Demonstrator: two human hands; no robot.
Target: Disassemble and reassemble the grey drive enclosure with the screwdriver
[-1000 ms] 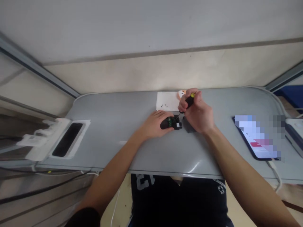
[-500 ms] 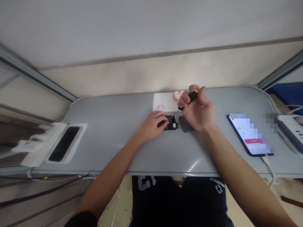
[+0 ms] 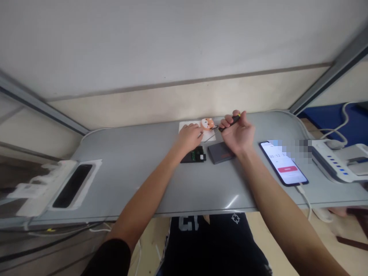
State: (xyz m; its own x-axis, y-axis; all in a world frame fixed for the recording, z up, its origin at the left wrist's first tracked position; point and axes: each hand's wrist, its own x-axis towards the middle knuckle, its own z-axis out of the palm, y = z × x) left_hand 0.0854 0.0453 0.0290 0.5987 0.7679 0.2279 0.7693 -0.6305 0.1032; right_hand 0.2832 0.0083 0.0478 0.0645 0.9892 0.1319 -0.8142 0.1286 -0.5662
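Observation:
A black-handled screwdriver (image 3: 230, 123) with a yellow end is gripped in my right hand (image 3: 238, 134), its thin shaft pointing left over the white paper. My left hand (image 3: 191, 137) is over the left part of the white paper (image 3: 211, 135), fingers bent with the tips close together; whatever they hold is too small to make out. Below that hand lies a black device with a green circuit board (image 3: 197, 154), partly behind the wrist. A dark grey flat cover (image 3: 220, 152) rests beside it, near my right wrist. An orange and white animal-faced object (image 3: 207, 124) sits on the paper.
A lit phone (image 3: 283, 163) with a cable lies to the right, beside a white power strip (image 3: 335, 161). At the left are a dark phone (image 3: 73, 186) on white paper and another white power strip (image 3: 46, 191). The wall borders the table's back edge.
My left hand has moved off the black device and up onto the white paper. The screwdriver tip has lifted away from the device. The camera view has shifted.

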